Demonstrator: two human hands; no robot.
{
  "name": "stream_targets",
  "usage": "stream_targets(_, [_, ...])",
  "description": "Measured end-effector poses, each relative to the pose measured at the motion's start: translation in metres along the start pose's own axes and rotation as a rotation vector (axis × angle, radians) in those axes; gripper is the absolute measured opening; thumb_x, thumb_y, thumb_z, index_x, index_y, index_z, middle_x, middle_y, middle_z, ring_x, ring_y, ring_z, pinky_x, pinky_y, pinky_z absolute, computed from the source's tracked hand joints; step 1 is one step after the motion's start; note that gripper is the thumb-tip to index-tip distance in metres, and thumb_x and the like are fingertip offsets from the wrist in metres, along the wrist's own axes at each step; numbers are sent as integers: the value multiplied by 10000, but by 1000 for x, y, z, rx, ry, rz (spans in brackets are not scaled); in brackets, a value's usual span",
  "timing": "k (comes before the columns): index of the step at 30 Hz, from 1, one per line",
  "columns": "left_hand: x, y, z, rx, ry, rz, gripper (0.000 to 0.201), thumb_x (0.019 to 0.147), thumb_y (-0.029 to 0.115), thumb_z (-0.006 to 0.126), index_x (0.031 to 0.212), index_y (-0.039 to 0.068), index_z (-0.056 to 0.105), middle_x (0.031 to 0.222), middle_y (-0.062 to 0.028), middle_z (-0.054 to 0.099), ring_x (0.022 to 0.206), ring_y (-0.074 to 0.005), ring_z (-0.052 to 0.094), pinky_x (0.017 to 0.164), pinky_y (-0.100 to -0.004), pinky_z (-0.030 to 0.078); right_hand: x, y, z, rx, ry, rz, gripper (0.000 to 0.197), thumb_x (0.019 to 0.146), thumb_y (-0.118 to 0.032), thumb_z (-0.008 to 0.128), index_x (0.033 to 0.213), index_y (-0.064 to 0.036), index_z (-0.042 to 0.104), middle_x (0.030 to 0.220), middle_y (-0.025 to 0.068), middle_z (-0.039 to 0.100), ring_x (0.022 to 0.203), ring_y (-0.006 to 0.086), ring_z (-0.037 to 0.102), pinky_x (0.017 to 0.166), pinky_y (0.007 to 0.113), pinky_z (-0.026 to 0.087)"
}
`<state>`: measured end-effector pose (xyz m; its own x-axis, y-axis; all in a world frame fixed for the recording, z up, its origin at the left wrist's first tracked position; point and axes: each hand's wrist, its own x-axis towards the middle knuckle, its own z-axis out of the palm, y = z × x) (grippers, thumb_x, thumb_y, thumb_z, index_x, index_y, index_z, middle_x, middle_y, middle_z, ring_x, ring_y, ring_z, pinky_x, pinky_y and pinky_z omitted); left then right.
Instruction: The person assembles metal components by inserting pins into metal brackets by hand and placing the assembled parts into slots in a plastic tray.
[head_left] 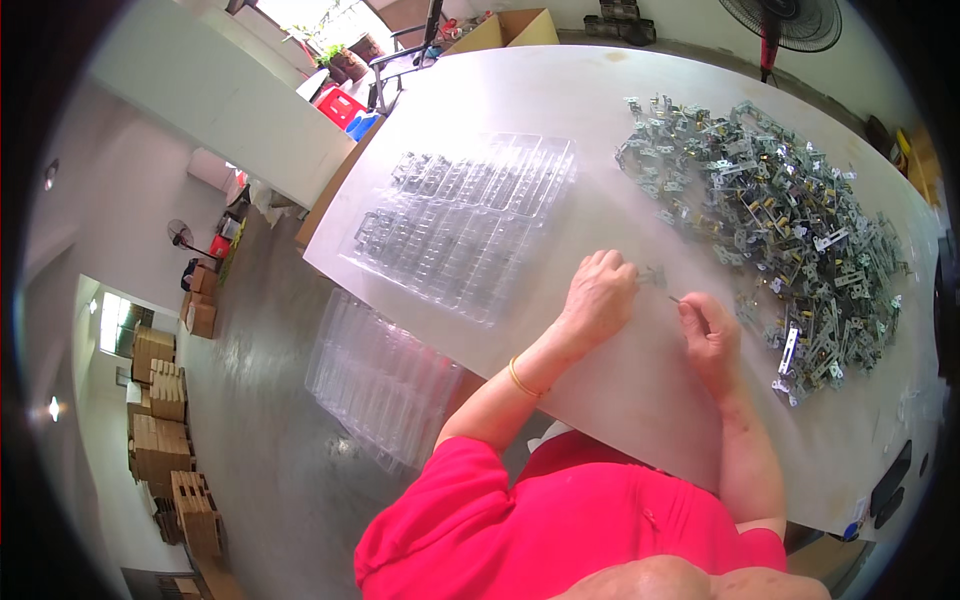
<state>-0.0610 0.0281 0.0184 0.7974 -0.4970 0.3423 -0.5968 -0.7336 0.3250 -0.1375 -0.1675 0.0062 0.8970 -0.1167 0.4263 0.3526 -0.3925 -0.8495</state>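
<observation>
Small grey metal part (654, 276), blurred in outline, shows between a person's two bare hands, above or on the pale worktop (620, 390); whether it rests there cannot be told. It lies just beside the fingertips of the left hand (600, 292), to their right, and a little up and left of the right hand (712, 338). The left hand looks nearer. Its long axis is too unclear to read. The right grip is pinched, thumb against finger, on a slim piece (675, 299) that points up and left toward the part. The left grip is curled, knuckles up; whether it grasps anything cannot be told. A large pile of metal parts (800, 225) spreads to the right; clear plastic trays (460, 285) lie to the left.
</observation>
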Motion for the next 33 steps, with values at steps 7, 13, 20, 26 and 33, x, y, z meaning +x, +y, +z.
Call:
stream_targets(7, [-6,-26,-99,7,385,-52,164,831,57,732,983,-3,717,918,-152,695,875,-316,665,778,-405,528,-4,16,-1,43,-11,77,57,961,-80,673,968,-42,632,756,12,548,630,92,441,559,253,389])
stream_targets(13, [-25,-139,-173,201,467,-421,187,845,120,716,963,-23,740,918,-197,708,847,-326,691,786,-390,534,-3,13,0,61,-41,111,55,958,-77,674,968,-44,631,756,18,557,626,95,453,552,258,390])
stream_targets(20, [-50,-212,-190,357,322,-624,199,838,159,734,944,-8,761,802,-153,746,726,-232,722,701,-343,549,-1,10,-1,22,-49,80,56,950,-59,671,951,-38,619,754,36,567,620,108,463,548,268,393])
stream_targets(26, [-56,-232,-181,331,175,-732,200,838,204,728,909,20,766,861,-173,745,841,-318,726,807,-402,551,-1,12,-1,19,-54,92,58,950,-66,673,954,-38,622,757,38,569,618,115,466,551,272,396])
stream_targets(33, [-55,-243,-177,336,156,-721,202,831,219,732,899,32,770,859,-176,743,855,-330,724,821,-416,551,-1,13,-1,-10,-55,81,57,953,-70,672,956,-38,624,762,38,574,621,117,470,554,272,397])
